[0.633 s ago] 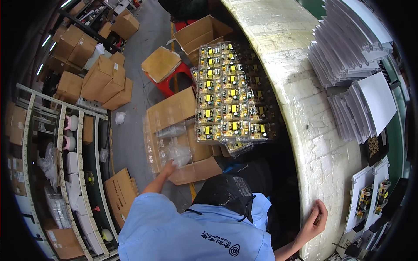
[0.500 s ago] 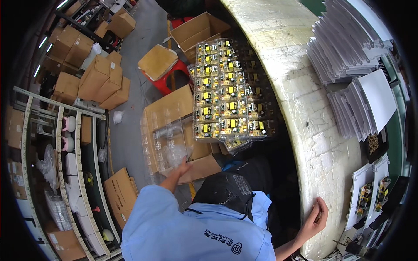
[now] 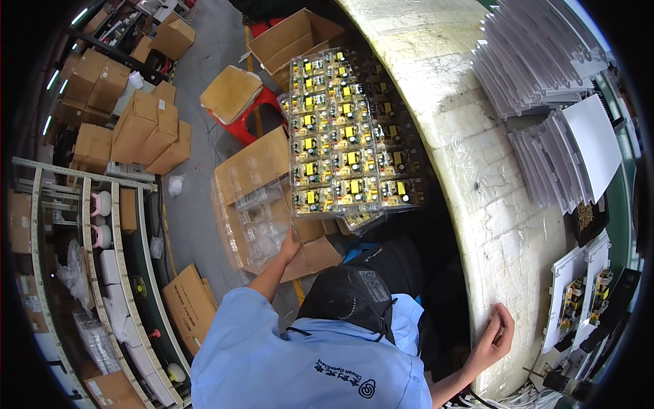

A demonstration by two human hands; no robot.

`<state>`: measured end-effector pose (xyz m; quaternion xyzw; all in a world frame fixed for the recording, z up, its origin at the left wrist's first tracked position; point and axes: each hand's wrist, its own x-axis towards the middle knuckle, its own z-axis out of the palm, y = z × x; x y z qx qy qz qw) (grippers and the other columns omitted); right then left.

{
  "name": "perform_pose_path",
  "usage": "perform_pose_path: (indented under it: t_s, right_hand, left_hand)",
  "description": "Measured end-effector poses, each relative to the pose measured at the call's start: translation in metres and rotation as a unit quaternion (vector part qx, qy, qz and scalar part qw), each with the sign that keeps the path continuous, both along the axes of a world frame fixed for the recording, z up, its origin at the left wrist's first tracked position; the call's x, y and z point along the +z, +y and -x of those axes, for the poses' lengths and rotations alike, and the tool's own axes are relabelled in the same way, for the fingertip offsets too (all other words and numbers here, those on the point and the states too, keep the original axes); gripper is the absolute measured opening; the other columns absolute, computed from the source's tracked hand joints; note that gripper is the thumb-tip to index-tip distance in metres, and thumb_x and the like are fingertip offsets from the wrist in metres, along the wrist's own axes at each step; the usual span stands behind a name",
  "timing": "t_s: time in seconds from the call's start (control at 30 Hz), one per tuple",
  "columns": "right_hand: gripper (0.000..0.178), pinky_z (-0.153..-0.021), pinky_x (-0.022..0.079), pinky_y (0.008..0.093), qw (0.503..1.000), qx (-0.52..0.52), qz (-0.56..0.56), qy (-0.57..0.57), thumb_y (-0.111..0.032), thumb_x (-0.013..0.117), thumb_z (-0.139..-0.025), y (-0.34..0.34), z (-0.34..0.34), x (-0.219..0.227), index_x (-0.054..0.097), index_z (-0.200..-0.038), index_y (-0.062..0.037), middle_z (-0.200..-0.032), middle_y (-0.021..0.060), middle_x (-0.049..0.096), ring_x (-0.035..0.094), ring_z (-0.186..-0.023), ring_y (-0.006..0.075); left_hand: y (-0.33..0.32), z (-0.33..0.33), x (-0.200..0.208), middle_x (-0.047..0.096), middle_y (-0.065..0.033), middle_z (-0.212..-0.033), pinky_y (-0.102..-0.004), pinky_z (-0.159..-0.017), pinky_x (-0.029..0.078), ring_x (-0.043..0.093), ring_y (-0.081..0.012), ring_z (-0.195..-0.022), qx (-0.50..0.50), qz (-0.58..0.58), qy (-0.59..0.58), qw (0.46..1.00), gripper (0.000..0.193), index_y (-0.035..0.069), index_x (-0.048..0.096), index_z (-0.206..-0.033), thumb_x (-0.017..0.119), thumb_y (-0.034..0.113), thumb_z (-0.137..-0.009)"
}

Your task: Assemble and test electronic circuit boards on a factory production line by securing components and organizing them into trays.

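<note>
My left hand (image 3: 291,247) is closed on the near right edge of a clear moulded plastic tray (image 3: 262,228). The tray looks bare and lies over an open cardboard carton (image 3: 262,160); how deep it sits in the carton I cannot tell. Just right of that hand is a tall stack of clear trays filled with circuit boards (image 3: 351,157) bearing yellow components. My right hand (image 3: 496,337) rests at the near edge of the pale bench (image 3: 501,266), fingers loosely bent and nothing visible in them.
White plates stand in stacks (image 3: 562,160) on the bench's right, near two white panels with circuit boards (image 3: 579,296). A red stool (image 3: 242,126) topped with cardboard is beyond the carton. A metal rack (image 3: 88,225) and more cartons (image 3: 146,126) line the left.
My left hand has moved slightly away from me and to the right, bringing the clear tray closer to the filled stack. My right hand stays at the bench edge. The view has shifted slightly.
</note>
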<state>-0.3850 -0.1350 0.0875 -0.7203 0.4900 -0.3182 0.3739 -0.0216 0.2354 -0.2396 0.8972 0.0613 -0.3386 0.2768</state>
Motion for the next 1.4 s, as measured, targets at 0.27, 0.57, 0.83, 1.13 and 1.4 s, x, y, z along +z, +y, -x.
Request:
perform_pose_path:
  t_s: [0.27,0.57,0.83,1.13,1.4]
  right_hand:
    - [0.021,-0.085,0.048,0.0216,1.0,0.003,-0.006,-0.006,-0.001,0.052,-0.101,-0.001,-0.001,-0.003,0.065,-0.116,0.0037,-0.109,0.0094,0.067,0.062,-0.098,0.0132]
    - [0.019,-0.087,0.049,0.0242,1.0,0.014,0.027,0.007,0.001,0.053,-0.099,0.0,-0.006,0.005,0.065,-0.114,0.0052,-0.107,0.0112,0.068,0.062,-0.097,0.015]
    - [0.018,-0.088,0.049,0.0255,0.998,0.019,0.049,0.018,0.002,0.053,-0.099,0.001,-0.001,0.004,0.065,-0.112,0.0061,-0.106,0.0122,0.068,0.063,-0.097,0.0161]
    - [0.019,-0.088,0.049,0.0254,0.999,0.018,0.039,0.016,0.002,0.052,-0.099,0.0,-0.002,0.004,0.065,-0.114,0.0058,-0.107,0.0113,0.067,0.062,-0.098,0.0158]
    - [0.019,-0.085,0.05,0.0238,0.999,0.021,0.039,0.008,0.005,0.052,-0.098,0.001,-0.003,0.004,0.065,-0.113,0.0061,-0.106,0.0101,0.067,0.062,-0.096,0.0144]
  left_hand:
    - [-0.029,-0.045,0.053,0.063,-0.0094,-0.108,-0.0335,-0.089,0.048,0.06,-0.0176,-0.096,0.166,0.171,-0.294,0.926,0.039,0.002,0.055,-0.131,0.061,0.01,-0.093]
    - [-0.179,-0.044,0.208,0.063,-0.0108,-0.103,-0.0415,-0.093,0.044,0.055,-0.0305,-0.104,-0.335,0.16,-0.487,0.79,0.024,0.005,0.068,-0.108,0.071,0.017,-0.086]
    - [-0.203,-0.046,0.203,0.056,-0.0109,-0.116,-0.0431,-0.1,0.042,0.049,-0.0308,-0.114,-0.486,0.153,-0.354,0.785,0.038,0.009,0.064,-0.123,0.069,0.024,-0.089]
    - [-0.203,-0.05,0.202,0.062,-0.0116,-0.111,-0.0426,-0.095,0.044,0.052,-0.0307,-0.107,-0.527,0.126,-0.404,0.737,0.038,0.009,0.064,-0.121,0.067,0.031,-0.09]
    - [-0.209,-0.052,0.197,0.062,-0.0143,-0.106,-0.043,-0.095,0.043,0.053,-0.0324,-0.106,-0.492,0.16,-0.414,0.749,0.054,0.005,0.058,-0.129,0.071,0.024,-0.08]
